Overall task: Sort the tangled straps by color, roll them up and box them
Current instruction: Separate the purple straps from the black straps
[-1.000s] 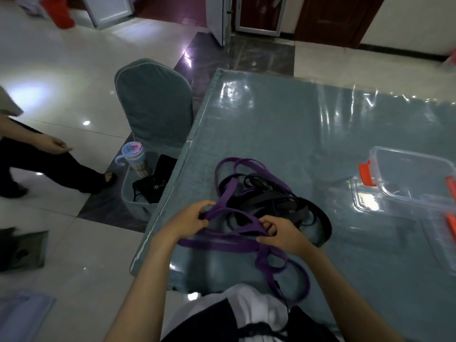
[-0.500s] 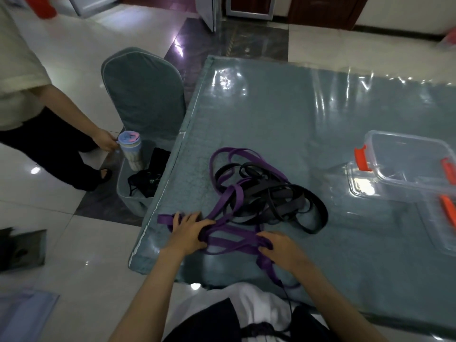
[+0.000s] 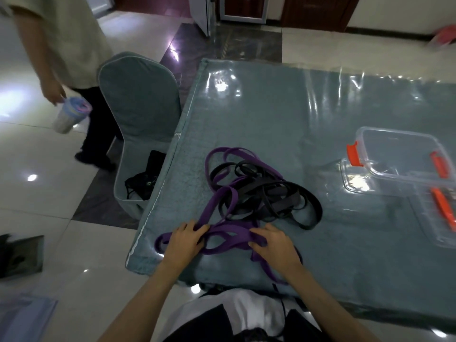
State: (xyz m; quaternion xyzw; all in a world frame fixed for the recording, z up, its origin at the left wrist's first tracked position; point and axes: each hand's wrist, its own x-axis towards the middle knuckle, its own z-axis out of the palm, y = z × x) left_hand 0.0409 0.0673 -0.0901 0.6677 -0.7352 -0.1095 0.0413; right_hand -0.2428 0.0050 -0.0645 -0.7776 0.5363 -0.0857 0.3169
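A tangle of straps lies near the table's front left corner. The purple strap (image 3: 229,233) loops through the black straps (image 3: 271,198) and trails over the near edge. My left hand (image 3: 185,240) lies on the purple loops at the left, and a strand runs between its thumb and fingers. My right hand (image 3: 274,245) rests on the purple strap a little to the right, with its fingers laid flat on it. A clear plastic box (image 3: 399,154) with orange clips stands open at the right.
The table (image 3: 296,114) has a teal cloth under clear plastic. A covered chair (image 3: 140,102) stands by its left edge with a black item (image 3: 145,181) on the seat. Another person (image 3: 61,45) walks at the left carrying a cup (image 3: 71,114).
Both hands lowered the purple strap onto the table and spread it sideways. The person at the left picked the cup up from the chair and is walking off with it.
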